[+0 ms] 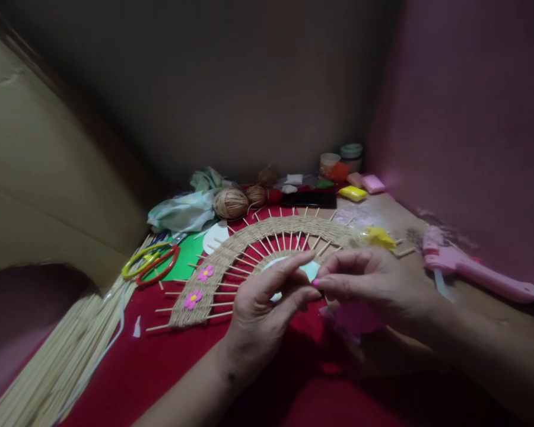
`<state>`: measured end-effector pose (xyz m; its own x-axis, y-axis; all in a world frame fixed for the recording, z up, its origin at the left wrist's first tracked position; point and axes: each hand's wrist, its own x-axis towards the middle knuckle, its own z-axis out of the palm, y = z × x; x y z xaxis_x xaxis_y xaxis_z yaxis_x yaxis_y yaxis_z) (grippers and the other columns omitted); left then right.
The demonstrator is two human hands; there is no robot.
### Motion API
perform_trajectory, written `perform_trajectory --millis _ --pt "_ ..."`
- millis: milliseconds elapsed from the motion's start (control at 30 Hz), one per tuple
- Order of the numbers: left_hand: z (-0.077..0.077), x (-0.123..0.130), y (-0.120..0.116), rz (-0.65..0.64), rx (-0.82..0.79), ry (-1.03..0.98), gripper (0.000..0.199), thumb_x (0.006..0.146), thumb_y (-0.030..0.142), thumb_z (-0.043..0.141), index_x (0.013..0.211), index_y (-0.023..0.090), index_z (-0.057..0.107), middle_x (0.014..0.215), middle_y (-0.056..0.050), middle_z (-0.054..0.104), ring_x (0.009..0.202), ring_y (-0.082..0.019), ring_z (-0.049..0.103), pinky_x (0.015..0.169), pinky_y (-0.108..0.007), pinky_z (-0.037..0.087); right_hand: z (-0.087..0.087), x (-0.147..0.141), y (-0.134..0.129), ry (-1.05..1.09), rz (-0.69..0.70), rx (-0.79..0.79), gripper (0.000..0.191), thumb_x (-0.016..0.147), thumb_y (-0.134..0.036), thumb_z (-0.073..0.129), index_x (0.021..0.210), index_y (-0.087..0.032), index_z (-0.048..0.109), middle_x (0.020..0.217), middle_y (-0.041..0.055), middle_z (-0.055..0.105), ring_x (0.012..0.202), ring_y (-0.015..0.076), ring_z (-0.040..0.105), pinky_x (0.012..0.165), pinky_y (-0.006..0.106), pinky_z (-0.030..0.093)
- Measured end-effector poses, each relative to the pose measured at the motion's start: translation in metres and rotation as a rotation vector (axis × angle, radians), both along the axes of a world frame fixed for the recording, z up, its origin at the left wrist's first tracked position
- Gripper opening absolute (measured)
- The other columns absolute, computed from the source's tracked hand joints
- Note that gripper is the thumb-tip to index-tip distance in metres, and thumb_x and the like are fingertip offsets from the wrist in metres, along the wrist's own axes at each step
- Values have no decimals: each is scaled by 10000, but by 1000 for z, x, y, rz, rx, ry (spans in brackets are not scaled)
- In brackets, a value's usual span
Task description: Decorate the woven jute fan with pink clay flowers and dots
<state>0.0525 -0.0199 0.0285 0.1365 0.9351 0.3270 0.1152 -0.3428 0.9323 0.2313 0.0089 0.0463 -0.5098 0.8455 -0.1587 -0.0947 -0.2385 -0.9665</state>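
A small piece of bright pink modelling clay (315, 283) is pinched between the thumb and fingertips of my right hand (374, 279). My left hand (267, 302) meets it from the other side, thumb tip against the piece and fingers curled above. Behind my hands lies a half-round woven twine piece (253, 234) on thin wooden sticks. Two pink flowers with yellow centres, one upper (205, 273) and one lower (193, 299), sit on its left end. The middle of the half-round is partly hidden by my hands. Below my right hand lies a pink packet (356, 317).
Red cloth (129, 362) covers the surface. Scissors (153, 264) and a bundle of sticks (57, 350) lie left. Twine balls (230, 203) and a dark phone-like slab (309, 200) stand behind. Yellow clay (380, 237) and a pink glue gun (480, 270) are right.
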Motion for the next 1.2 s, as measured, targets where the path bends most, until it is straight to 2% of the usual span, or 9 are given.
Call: perform_trajectory --millis 167,333,467,533,633,767,867,1000,1200 --pt "2 -2 -1 49 222 212 182 754 132 694 921 204 690 880 -33 687 792 -159 627 732 -253 502 -1 1 0 -36 -26 75 165 721 -317 744 716 -166 678 607 -16 628 574 96 568 552 206 434" --pt "1 0 -2 1 428 339 230 799 48 608 972 187 667 871 -50 688 807 -158 636 735 -253 494 -4 -1 -1 0 23 50 169 717 -303 738 695 -164 645 577 -37 586 502 62 487 468 180 353" --pt "2 -1 -4 42 532 522 199 799 63 610 945 180 677 845 -57 705 770 -160 638 697 -249 481 -2 -2 1 -145 -11 99 162 670 -263 739 675 -163 612 575 -39 566 509 72 485 475 190 359" --pt "5 -1 -4 56 461 500 104 793 101 631 851 175 676 774 -46 695 698 -148 624 655 -245 473 -1 0 4 -240 -59 216 131 679 -247 710 667 -167 607 587 -32 570 527 85 496 483 201 373" --pt "10 -3 -2 52 115 208 38 807 193 645 773 177 644 651 -12 655 568 -111 581 555 -217 469 1 5 9 -280 -184 360 95 721 -245 671 689 -172 620 627 -22 582 564 94 509 506 208 397" --pt "13 -8 6 -35 -294 -219 77 820 235 642 862 174 661 641 -5 660 505 -94 572 465 -195 476 1 8 13 -88 -174 223 124 747 -276 693 728 -163 647 616 -21 585 531 76 496 485 192 395" --pt "13 -10 12 -118 -398 -382 100 815 214 643 885 148 672 732 -26 669 532 -101 601 417 -183 481 -5 10 16 84 -107 70 130 743 -267 727 779 -157 667 630 -9 620 528 72 525 487 185 413" --pt "12 -8 15 -202 -454 -428 135 848 212 597 901 111 670 735 -46 664 529 -108 620 406 -176 492 -13 12 21 245 -43 -118 136 711 -223 759 793 -160 670 729 31 687 594 100 614 493 179 457" --pt "9 -10 15 -261 -532 -440 206 889 253 520 840 95 643 653 -46 651 458 -114 617 356 -162 466 -7 12 21 300 -42 -157 128 651 -155 770 715 -146 659 732 31 683 576 106 617 523 217 504"
